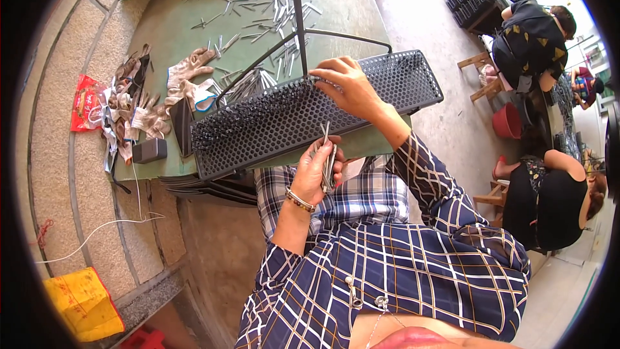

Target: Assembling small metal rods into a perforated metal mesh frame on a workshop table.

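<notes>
My left hand (315,167) is closed around a bundle of thin silvery metal pins (328,167), below the front edge of a long black perforated tray (278,132). Over the tray's far edge, my right hand (349,87) bends with thumb and fingertips close together. Whatever lies between those fingertips is too small to make out. Dark pieces (236,123) stand densely in the holes along the tray's left and far side, with another patch at its right end. Bare holes show through the middle and front.
Loose metal pins (278,13) lie scattered on the green table (226,10). Work gloves (188,71) and a dark block (150,150) rest at the left. A black metal frame (297,13) rises behind the tray. Other people (529,45) sit at the right, near a red bucket (507,120).
</notes>
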The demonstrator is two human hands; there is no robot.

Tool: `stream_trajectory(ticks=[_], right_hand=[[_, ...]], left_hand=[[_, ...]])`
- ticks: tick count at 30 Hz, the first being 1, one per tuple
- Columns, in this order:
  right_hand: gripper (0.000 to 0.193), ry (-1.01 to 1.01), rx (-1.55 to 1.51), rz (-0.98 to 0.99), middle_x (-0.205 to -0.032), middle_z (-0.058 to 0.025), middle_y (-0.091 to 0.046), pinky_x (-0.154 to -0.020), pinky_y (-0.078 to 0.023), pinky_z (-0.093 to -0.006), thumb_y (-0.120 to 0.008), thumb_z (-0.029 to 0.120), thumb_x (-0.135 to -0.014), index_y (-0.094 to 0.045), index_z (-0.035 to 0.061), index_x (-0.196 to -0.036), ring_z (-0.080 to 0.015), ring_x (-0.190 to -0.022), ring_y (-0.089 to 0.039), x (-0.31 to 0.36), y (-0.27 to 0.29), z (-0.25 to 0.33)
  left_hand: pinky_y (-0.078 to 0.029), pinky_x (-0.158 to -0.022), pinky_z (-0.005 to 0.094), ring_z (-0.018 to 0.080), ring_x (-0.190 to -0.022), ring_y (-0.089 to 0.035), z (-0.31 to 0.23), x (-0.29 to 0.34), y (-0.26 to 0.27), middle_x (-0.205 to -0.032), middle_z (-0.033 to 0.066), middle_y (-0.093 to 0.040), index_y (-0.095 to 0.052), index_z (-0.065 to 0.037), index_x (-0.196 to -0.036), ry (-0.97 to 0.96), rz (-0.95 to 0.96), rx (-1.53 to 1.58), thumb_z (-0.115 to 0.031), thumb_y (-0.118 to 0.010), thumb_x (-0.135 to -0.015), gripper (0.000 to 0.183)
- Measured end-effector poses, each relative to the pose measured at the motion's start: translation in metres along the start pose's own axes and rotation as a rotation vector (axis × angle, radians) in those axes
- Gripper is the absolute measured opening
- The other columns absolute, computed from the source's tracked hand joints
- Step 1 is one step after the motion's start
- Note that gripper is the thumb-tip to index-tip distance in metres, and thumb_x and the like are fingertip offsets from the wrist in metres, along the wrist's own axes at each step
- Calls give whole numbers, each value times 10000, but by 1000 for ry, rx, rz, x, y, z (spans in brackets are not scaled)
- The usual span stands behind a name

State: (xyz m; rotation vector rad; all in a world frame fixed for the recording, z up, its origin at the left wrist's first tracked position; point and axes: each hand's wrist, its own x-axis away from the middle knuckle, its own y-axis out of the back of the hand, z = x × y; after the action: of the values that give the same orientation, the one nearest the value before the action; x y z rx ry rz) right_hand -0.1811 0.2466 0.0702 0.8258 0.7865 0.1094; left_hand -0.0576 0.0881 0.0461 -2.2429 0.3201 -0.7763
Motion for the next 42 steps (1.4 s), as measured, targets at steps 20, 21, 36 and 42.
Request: stream_trajectory(ticks=[20,21,36,42], right_hand=[[226,-790,-1067,124,-838,-22,-655,-631,-458,-193,-641,181,-869,-641,-15,-979,-55,-717,-576,38,41,10],[226,-784,-1066,124,-838,-22,-655,-631,-458,-193,-641,181,-869,-641,-15,-979,-55,-717,-576,38,39,9],[219,-595,-852,-121,-840,-48,-660,-702,-495,-229,-639,88,-860,-601,-27,-1042,-78,-772,-603,27,26,-1],[229,-500,-559,-163,-884,-70,-685,-737,-497,-238,-667,92,-836,-614,22,-1048,-104,-854,-639,14,33,-1]], left_hand=[[-408,-445,209,75,-573,-506,-3,-10,-14,-800,42,-589,-498,-44,-1134,21,19,-95,-183,-552,-930,252],[-389,-461,195,81,-612,-501,1,-9,-11,-832,49,-584,-526,-42,-1136,19,-18,-106,-159,-555,-922,246],[-551,-684,315,184,-793,-634,5,-5,-8,-967,115,-632,-508,-20,-1169,75,79,-31,-113,-535,-923,264],[-541,-749,274,176,-889,-623,9,-8,-5,-1068,138,-617,-513,25,-1166,123,69,-23,-127,-542,-924,286]])
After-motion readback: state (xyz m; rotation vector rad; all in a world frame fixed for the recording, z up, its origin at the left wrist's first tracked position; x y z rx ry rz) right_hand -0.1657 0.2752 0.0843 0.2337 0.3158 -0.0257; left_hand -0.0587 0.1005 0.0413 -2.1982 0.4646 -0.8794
